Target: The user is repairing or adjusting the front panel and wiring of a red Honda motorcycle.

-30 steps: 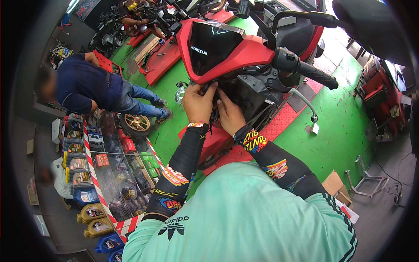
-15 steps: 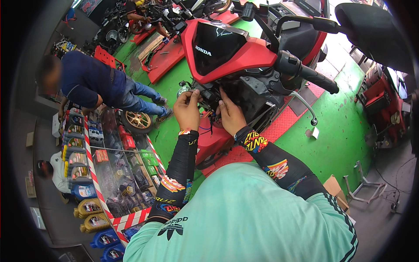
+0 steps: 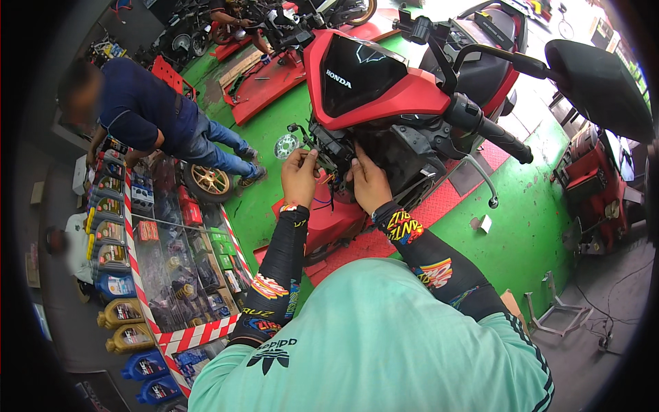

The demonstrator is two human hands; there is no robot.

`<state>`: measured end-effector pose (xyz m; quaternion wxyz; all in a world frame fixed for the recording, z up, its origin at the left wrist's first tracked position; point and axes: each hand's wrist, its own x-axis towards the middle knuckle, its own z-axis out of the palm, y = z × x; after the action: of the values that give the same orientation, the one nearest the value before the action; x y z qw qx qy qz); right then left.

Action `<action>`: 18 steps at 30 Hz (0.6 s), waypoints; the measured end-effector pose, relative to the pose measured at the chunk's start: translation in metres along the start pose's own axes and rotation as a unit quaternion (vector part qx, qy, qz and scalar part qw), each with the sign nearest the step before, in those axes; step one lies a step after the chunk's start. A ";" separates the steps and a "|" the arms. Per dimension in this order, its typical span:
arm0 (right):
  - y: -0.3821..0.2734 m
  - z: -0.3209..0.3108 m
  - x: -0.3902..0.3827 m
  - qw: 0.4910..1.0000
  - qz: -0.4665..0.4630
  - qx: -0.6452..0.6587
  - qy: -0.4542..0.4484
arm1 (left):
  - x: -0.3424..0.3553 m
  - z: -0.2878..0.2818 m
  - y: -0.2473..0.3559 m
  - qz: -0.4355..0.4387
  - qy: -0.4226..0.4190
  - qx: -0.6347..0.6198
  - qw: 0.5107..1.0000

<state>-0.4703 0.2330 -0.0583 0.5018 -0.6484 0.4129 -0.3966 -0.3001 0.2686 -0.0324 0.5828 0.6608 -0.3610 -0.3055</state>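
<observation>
In front of me stands a red and black scooter [image 3: 384, 106], its front opened up with dark parts and loose wires [image 3: 333, 185] exposed below the front cover. My left hand [image 3: 299, 181] is at the left side of this opening, thumb and fingertips pinched together beside a black part [image 3: 335, 148]. Whatever lies between those fingertips is too small to make out. My right hand [image 3: 371, 184] reaches into the opening from the right, forefinger stretched upward and the other fingers bent in against the dark parts. What it grips is hidden.
The handlebar grip [image 3: 506, 141], brake lever [image 3: 486, 180] and mirror [image 3: 598, 86] jut out to the right. A person [image 3: 147, 103] bends over a glass display case [image 3: 180, 237] with oil bottles [image 3: 127, 312] at left. A metal stand [image 3: 557, 312] and red tool cart [image 3: 597, 175] are at right.
The view has shifted slightly, so the scooter sits farther right. My left hand has come down a little from the black part; my right hand stays at the opening.
</observation>
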 end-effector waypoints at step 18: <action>-0.005 0.006 0.000 1.000 0.009 0.009 0.018 | 0.005 0.018 0.051 -0.064 -0.046 -0.138 0.987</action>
<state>-0.4645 0.2360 -0.0546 0.5039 -0.6331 0.4235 -0.4073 -0.3182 0.2516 0.0155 0.6304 0.5809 -0.2992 -0.4192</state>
